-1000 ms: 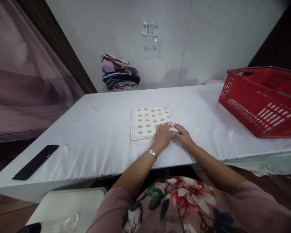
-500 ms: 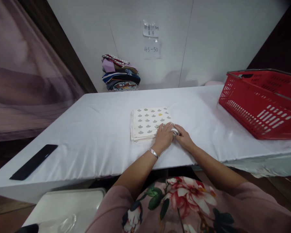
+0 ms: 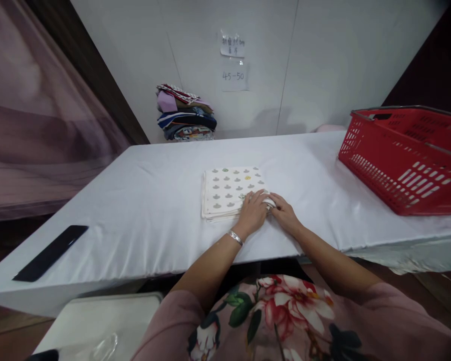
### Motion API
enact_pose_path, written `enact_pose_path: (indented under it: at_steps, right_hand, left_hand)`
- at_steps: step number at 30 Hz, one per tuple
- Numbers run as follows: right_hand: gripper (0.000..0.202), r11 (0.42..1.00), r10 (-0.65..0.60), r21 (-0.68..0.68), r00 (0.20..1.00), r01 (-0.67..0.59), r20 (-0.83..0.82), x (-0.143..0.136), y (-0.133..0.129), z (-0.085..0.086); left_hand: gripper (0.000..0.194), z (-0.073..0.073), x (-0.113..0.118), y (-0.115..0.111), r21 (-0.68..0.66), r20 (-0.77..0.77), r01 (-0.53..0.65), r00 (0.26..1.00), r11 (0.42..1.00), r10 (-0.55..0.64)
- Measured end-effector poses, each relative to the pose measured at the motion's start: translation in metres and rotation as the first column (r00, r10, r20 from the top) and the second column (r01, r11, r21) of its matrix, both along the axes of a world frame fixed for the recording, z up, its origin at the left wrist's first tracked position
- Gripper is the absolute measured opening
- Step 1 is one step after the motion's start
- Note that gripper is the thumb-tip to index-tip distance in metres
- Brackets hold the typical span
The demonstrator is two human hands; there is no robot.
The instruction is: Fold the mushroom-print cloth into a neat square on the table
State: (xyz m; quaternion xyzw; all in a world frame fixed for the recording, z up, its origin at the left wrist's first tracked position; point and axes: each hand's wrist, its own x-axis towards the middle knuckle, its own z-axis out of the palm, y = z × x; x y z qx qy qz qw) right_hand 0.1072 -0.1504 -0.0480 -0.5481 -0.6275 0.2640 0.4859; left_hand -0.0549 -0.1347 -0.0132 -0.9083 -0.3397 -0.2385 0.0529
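Observation:
A folded white cloth printed with rows of small grey motifs, plus a few green and yellow ones, lies on the white-covered table. Over its near right corner is my left hand, fingers curled on the fabric and a silver bracelet at the wrist. My right hand grips the cloth's right edge, thumb and fingers closed on it. Between the two hands the layers are bunched and slightly raised. The fingertips' undersides are hidden.
A red plastic basket stands on the table's right side. A dark flat strip lies at the left front. Behind the far edge is a stack of folded fabrics. Below the table's near left is a white stool-like surface.
Both hands stay at the same corner of the cloth. The bunched fabric between them sits a little flatter, with small finger shifts; the view moves very slightly.

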Motion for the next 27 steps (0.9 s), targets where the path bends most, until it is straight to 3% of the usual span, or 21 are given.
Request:
enact_pose_path:
  at_steps: [7, 12, 16, 20, 27]
  right_hand:
    - [0.05, 1.0, -0.013, 0.019, 1.0, 0.013, -0.003, -0.001, 0.0, -0.002]
    - [0.038, 0.989, -0.122, 0.082, 0.992, 0.12, 0.022, -0.009, -0.014, 0.006]
    - [0.01, 0.965, -0.146, 0.246, 0.967, 0.092, 0.211, -0.013, -0.025, 0.011]
    - [0.016, 0.962, -0.182, 0.259, 0.915, 0.089, 0.359, -0.01, -0.027, 0.012]
    - [0.02, 0.964, -0.23, 0.247, 0.758, 0.093, 0.61, -0.01, -0.033, 0.021]
  left_hand:
    - [0.015, 0.0, -0.004, 0.0, -0.029, 0.026, 0.022, 0.999, 0.999, -0.021]
    - [0.013, 0.0, -0.003, 0.0, -0.077, 0.082, -0.043, 0.995, 0.996, 0.049]
    - [0.016, 0.003, -0.002, 0.0, -0.081, 0.091, -0.066, 0.993, 0.995, 0.074]
    - [0.019, 0.006, -0.002, 0.0, -0.063, 0.047, -0.078, 0.996, 0.995, 0.081]
    - [0.022, 0.003, -0.001, 0.0, 0.004, 0.01, -0.065, 0.998, 0.998, 0.065]
